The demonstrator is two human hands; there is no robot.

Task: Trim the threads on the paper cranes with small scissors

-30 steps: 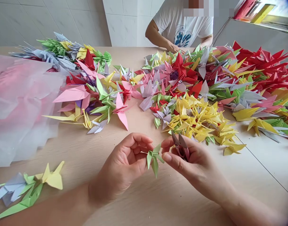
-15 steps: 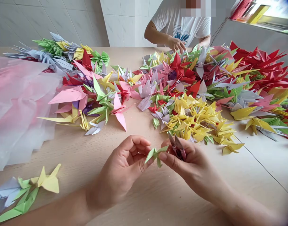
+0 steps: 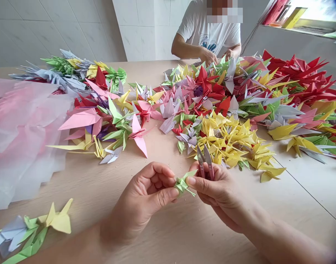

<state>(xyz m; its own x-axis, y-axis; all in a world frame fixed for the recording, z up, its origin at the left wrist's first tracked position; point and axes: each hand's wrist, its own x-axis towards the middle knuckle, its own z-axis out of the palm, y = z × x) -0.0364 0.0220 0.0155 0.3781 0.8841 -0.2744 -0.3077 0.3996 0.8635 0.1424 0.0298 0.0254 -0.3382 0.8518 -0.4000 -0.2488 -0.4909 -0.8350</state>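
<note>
Green folded-paper piece (image 3: pixel 181 186) sits between both hands, above table (image 3: pixel 168 227), nearer than yellow paper pile (image 3: pixel 225 135). Left hand (image 3: pixel 146 201) pinches one side, thumb against fingers; right hand (image 3: pixel 225 190) pinches the other, also holding snips (image 3: pixel 207 157), blades up, tips apart.

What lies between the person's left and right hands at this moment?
In the head view, a light-green folded paper piece bridges the gap, held by the fingers of the left hand and the right hand.
</note>
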